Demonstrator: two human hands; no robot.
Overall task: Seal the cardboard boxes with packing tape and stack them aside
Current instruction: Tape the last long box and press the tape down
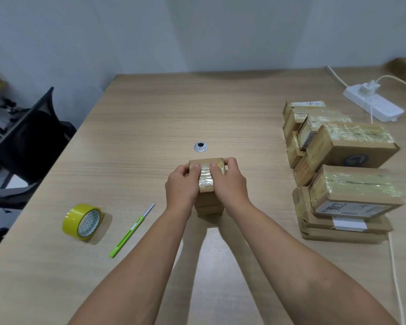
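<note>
The left hand (182, 184) and the right hand (229, 181) both grip the small brown cardboard box (206, 178), one on each side. The fingers of each hand curl round the box's far upper edge, and both thumbs lie flat on its top face.

The top face carries a glossy strip of yellowish transparent tape running from far edge to near edge, wrinkled in places. The front face shows horizontal seams below the hands; whether this is one box or several stacked cannot be told. The box stands upright at the middle of the light wood-grain worktop (138, 113), directly between the two hands.

Toward the left front corner, the yellow roll of packing tape (83, 222) stands on its edge. The green utility knife (131, 231), blade extended, lies between the roll and the left forearm. A round silver cable grommet (200, 147) sits just behind the box. Along the right edge stand stacks of taped cardboard boxes (342, 165), with a white power strip (373, 104) behind them. A black mesh chair (31, 137) stands off the left edge.
</note>
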